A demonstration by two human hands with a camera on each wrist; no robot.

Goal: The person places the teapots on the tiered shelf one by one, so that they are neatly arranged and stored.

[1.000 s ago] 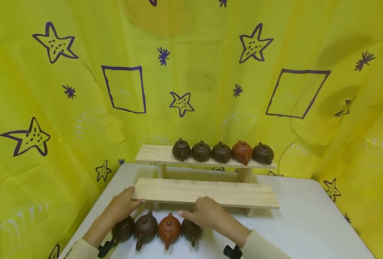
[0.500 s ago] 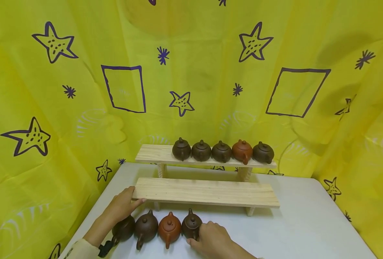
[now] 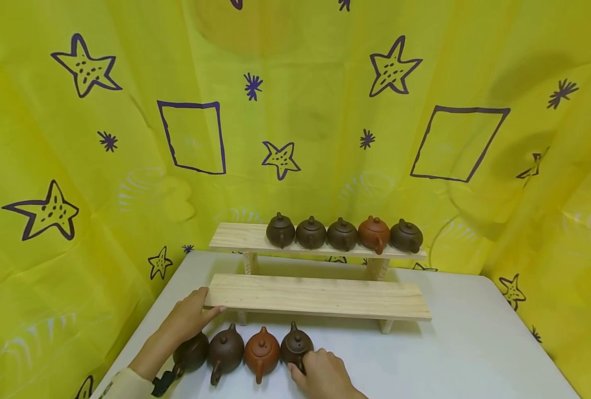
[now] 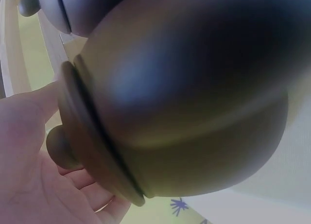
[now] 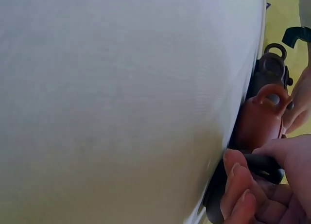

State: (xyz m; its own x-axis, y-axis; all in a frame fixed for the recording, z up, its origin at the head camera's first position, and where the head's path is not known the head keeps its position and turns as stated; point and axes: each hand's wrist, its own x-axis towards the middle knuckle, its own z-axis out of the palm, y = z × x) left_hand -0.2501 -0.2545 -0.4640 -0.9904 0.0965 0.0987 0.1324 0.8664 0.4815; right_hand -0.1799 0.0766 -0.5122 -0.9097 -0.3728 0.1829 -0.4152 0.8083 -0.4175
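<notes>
Four-legged wording aside, a front row of teapots stands on the white table: a dark brown teapot (image 3: pixel 192 354) partly behind my left arm, another dark one (image 3: pixel 227 350), a reddish-brown teapot (image 3: pixel 262 352), and a dark teapot (image 3: pixel 295 344) at the right end. My right hand (image 3: pixel 325 374) pinches that last teapot's handle (image 5: pixel 265 165) between thumb and fingers. My left hand (image 3: pixel 188 316) holds the left end of the lower wooden shelf (image 3: pixel 320 296), thumb along its front edge. In the left wrist view a dark teapot (image 4: pixel 194 112) hides part of that hand.
Behind, the upper wooden shelf (image 3: pixel 240 237) bears several teapots, dark ones and a reddish-brown one (image 3: pixel 373 234), grouped toward its right. Both shelves stand on short legs on the white table (image 3: pixel 455 354). A yellow patterned curtain (image 3: pixel 320 122) surrounds the table.
My right hand has moved from the lower shelf's front edge down toward me to the right-end dark teapot, and now grips its handle. My left hand and the teapots stay put.
</notes>
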